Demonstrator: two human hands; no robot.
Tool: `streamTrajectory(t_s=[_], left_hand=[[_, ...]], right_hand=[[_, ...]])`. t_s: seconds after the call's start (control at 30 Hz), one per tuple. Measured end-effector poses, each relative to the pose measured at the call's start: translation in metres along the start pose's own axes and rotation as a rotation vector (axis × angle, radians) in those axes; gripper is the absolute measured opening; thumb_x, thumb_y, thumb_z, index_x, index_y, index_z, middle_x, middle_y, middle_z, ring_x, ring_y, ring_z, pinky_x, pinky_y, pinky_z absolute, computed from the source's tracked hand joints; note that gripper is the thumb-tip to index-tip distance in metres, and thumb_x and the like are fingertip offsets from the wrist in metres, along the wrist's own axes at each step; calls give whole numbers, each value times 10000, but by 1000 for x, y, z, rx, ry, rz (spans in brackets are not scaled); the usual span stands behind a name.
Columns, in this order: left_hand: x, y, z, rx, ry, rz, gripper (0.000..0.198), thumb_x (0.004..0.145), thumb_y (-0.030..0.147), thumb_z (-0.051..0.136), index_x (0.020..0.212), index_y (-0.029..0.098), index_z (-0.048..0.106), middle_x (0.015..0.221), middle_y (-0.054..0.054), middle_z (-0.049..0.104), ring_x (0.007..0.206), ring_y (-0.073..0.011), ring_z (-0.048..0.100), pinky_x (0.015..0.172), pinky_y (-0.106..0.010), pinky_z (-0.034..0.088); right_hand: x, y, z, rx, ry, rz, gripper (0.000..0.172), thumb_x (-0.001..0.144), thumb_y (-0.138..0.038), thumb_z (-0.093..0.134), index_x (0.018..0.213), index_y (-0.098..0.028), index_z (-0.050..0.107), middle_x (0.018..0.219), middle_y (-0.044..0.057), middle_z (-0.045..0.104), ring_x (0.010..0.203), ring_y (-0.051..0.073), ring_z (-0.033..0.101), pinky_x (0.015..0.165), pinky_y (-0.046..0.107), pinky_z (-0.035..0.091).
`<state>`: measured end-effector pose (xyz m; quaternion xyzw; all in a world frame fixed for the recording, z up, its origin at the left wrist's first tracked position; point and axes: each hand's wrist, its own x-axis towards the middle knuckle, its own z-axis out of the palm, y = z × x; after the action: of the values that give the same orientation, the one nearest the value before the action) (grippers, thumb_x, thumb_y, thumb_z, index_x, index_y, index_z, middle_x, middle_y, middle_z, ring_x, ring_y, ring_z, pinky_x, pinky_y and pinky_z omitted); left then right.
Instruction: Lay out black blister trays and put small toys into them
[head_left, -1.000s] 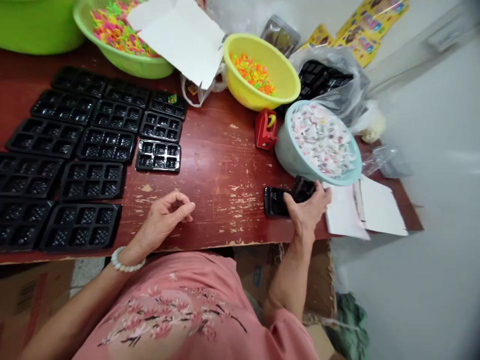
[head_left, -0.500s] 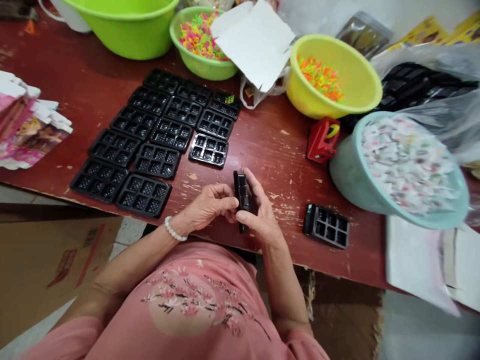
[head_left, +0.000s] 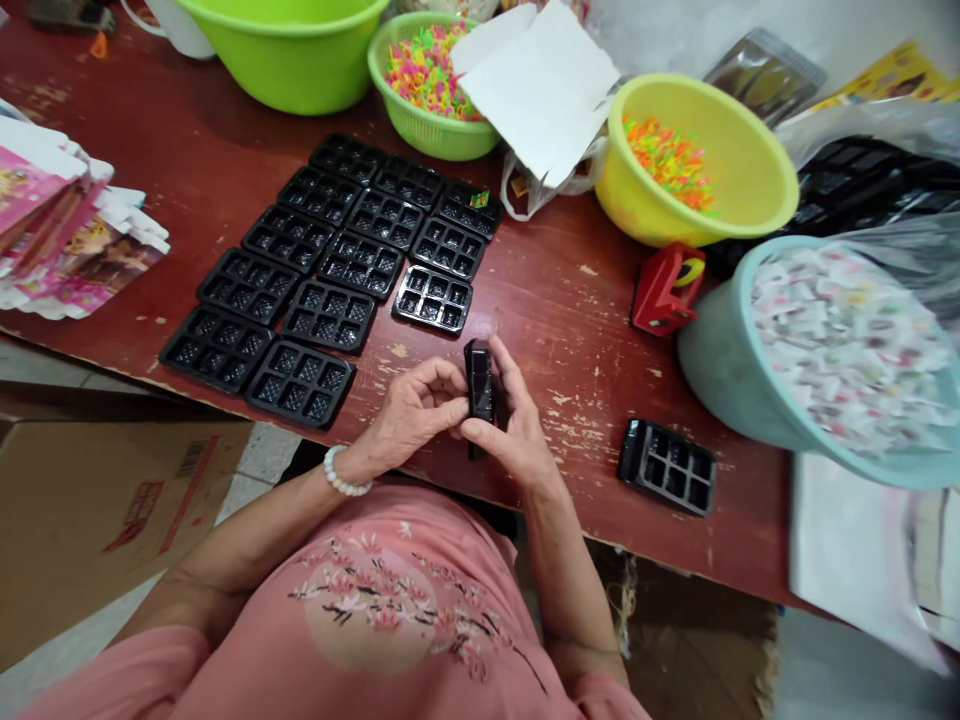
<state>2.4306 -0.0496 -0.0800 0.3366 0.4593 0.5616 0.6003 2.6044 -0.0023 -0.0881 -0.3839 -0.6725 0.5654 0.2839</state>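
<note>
A small stack of black plastic trays (head_left: 479,382) stands on edge between both hands near the table's front edge. My left hand (head_left: 409,412) pinches its left side with fingers curled. My right hand (head_left: 511,428) grips its right side, thumb pressed on the front. One loose black tray (head_left: 667,467) lies flat on the table to the right of my hands. Several black trays (head_left: 330,270) lie in rows to the left.
The red wooden table (head_left: 540,300) carries a yellow bowl (head_left: 750,180) and a green basket (head_left: 409,110) of coloured bits, a large green basin (head_left: 289,55), a pale blue bowl (head_left: 720,370) of wrapped pieces, a red tape dispenser (head_left: 664,290), and pink cartons (head_left: 67,240).
My right hand carried a stack of trays from beside the blue bowl to the table's middle, and my left hand closed on it. One tray stayed on the table. The view swung left.
</note>
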Motion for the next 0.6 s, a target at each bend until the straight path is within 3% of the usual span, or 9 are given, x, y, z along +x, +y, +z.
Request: streamTrajectory(t_s=[0.07,0.13,0.2,0.27,0.4,0.5,0.6], left_hand=[[-1,2,-5,118,7,53,309,769,390,878,814,167,669,762,10,658,658,-99,603,605,-199,521],[-3,1,-12,165,-46,32,298,805,401,848,789,158,677,764,-3,671,670,-107,614,619,-206,528],[-6,-2,-19,125,-75,-36,311,839,418,825,804,156,660,732,-7,680,636,-115,642,605,-216,550],[-11,-6,-26,29,-20,-99,338,843,434,827,840,158,631,689,-3,679,586,-124,663,577,-226,580],[-24,-8,-40,-141,275,-157,478,741,470,910,891,170,569,724,30,660,589,-139,704,534,-249,630],[-33,-9,-48,-160,370,-227,540,738,512,907,963,174,551,861,8,705,608,-144,731,504,-250,629],[-40,-10,-50,-73,312,-340,541,774,578,863,960,162,570,782,-17,721,565,-156,722,447,-212,579]], right_hand=[[2,-1,2,-142,20,-36,1170,739,-680,846,1678,-331,241,1775,70,167,1648,339,141,1333,588,188],[6,-2,4,-232,12,-74,1178,727,-624,879,1675,-321,250,1781,78,127,1656,334,88,1337,591,156],[10,-1,1,-232,3,-95,1142,735,-606,871,1665,-312,279,1761,89,206,1639,341,173,1326,580,209],[14,1,-9,-189,49,-95,1103,765,-632,821,1665,-316,267,1726,90,303,1579,347,326,1283,564,324],[19,11,-39,-250,275,-43,1112,821,-710,681,1692,-333,103,1724,106,297,1457,353,485,1124,565,492],[17,14,-50,-278,250,-35,1117,811,-720,685,1688,-340,107,1723,116,301,1441,354,502,1119,573,493],[9,8,-40,-277,207,-52,1109,788,-698,751,1673,-349,181,1717,99,313,1505,363,433,1213,610,398]])
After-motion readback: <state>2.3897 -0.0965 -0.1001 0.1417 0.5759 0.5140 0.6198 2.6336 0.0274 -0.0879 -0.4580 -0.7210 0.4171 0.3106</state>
